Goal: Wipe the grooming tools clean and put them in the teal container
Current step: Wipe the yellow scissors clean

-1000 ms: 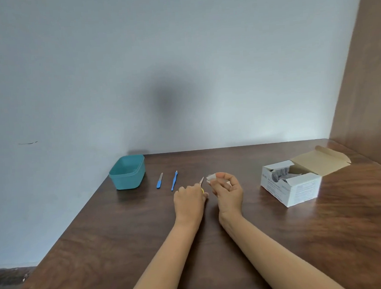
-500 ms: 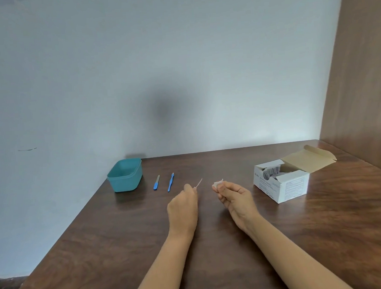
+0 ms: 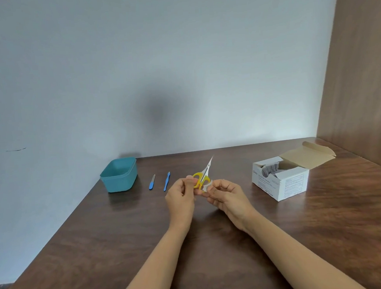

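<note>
My left hand [image 3: 180, 198] holds small scissors [image 3: 202, 176] by their yellow handles, with the thin blades pointing up and away. My right hand [image 3: 228, 197] pinches a small white wipe [image 3: 207, 186] against the lower handle loop. Both hands hover above the middle of the wooden table [image 3: 101, 240]. The teal container [image 3: 119, 177] stands at the back left, and what shows of its inside is bare. A blue-handled nail file [image 3: 151, 182] and a slim blue tool [image 3: 166, 181] lie side by side just right of the container.
An open white cardboard box [image 3: 282, 177] with wipe packets inside stands at the back right, its flap folded back. A pale wall runs along the table's far edge and left side. A wooden panel [image 3: 358, 76] rises on the right.
The left hand has raised and turned the scissors, so the yellow handles now show. The right hand has brought the wipe from apart onto the handles.
</note>
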`<action>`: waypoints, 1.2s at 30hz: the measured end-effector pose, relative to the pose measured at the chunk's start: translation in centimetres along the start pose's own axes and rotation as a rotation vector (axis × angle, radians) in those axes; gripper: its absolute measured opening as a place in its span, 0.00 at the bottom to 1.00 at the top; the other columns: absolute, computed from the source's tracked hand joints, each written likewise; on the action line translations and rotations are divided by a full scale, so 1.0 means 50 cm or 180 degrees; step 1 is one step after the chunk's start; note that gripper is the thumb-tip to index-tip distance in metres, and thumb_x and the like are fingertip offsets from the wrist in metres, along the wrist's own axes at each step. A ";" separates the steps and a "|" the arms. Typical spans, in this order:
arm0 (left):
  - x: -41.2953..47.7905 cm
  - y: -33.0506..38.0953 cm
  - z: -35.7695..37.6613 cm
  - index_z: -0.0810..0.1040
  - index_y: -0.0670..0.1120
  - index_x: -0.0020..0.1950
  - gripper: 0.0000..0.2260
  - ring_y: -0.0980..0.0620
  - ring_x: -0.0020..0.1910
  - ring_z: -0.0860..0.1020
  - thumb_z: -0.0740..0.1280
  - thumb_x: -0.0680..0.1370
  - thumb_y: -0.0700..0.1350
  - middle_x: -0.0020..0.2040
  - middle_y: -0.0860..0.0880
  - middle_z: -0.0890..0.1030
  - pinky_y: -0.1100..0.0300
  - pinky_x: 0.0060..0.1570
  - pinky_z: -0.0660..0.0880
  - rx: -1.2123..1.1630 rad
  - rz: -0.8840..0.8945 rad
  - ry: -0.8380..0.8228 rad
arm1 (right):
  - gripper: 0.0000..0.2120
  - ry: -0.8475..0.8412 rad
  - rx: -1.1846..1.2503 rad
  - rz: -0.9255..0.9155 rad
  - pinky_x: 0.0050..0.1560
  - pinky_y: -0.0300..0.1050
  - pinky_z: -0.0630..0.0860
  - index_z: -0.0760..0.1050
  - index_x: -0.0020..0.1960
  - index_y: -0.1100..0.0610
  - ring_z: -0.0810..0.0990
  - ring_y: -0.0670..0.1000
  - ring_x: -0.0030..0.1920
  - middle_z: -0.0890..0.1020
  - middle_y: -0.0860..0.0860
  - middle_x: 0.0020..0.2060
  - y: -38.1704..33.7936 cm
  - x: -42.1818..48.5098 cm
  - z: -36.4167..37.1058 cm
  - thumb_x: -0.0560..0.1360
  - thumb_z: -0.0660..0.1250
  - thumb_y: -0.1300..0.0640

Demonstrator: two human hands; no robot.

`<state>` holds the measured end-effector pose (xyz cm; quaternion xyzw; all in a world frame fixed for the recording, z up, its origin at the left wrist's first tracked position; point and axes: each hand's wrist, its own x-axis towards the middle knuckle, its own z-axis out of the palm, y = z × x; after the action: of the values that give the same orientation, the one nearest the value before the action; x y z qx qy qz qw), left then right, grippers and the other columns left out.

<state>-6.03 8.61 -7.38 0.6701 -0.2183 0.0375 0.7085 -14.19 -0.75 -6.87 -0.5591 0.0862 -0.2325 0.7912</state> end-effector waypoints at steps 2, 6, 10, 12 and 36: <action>0.002 0.001 -0.001 0.81 0.48 0.41 0.12 0.60 0.30 0.79 0.63 0.81 0.46 0.30 0.52 0.82 0.60 0.39 0.76 0.0090 0.0034 0.0018 | 0.05 0.0030 -0.0065 -0.0034 0.47 0.39 0.76 0.77 0.43 0.60 0.84 0.48 0.44 0.84 0.52 0.39 -0.001 0.002 -0.001 0.76 0.65 0.65; 0.010 0.004 -0.006 0.79 0.48 0.39 0.15 0.64 0.28 0.77 0.58 0.82 0.48 0.34 0.54 0.83 0.63 0.41 0.75 0.0131 -0.0071 0.0282 | 0.08 0.0285 0.0127 -0.0069 0.42 0.38 0.76 0.76 0.40 0.57 0.78 0.47 0.38 0.81 0.50 0.35 -0.001 0.007 0.001 0.76 0.65 0.66; 0.034 0.001 -0.032 0.78 0.49 0.36 0.18 0.59 0.28 0.74 0.57 0.82 0.49 0.31 0.51 0.80 0.59 0.39 0.73 -0.0033 -0.0444 0.0548 | 0.05 0.0321 0.0056 0.0107 0.36 0.37 0.75 0.79 0.43 0.58 0.75 0.45 0.31 0.78 0.50 0.32 -0.016 0.013 -0.020 0.76 0.66 0.64; 0.041 0.000 -0.044 0.77 0.46 0.33 0.20 0.56 0.28 0.71 0.59 0.82 0.49 0.29 0.50 0.78 0.60 0.36 0.70 -0.0095 -0.0516 0.0590 | 0.04 0.0142 -0.0125 0.0249 0.35 0.37 0.75 0.79 0.44 0.60 0.75 0.46 0.30 0.78 0.51 0.31 -0.021 0.013 -0.030 0.76 0.66 0.64; -0.003 -0.001 0.008 0.82 0.46 0.40 0.13 0.61 0.30 0.75 0.62 0.81 0.46 0.28 0.56 0.77 0.67 0.35 0.76 -0.0083 -0.0249 -0.0798 | 0.05 -0.0133 -0.0373 -0.0229 0.42 0.38 0.79 0.78 0.42 0.60 0.81 0.46 0.37 0.83 0.52 0.35 -0.006 0.001 -0.016 0.73 0.67 0.68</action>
<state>-6.25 8.24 -7.47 0.6682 -0.2793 -0.0770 0.6852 -14.54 -1.50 -6.87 -0.6119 0.0630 -0.2436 0.7499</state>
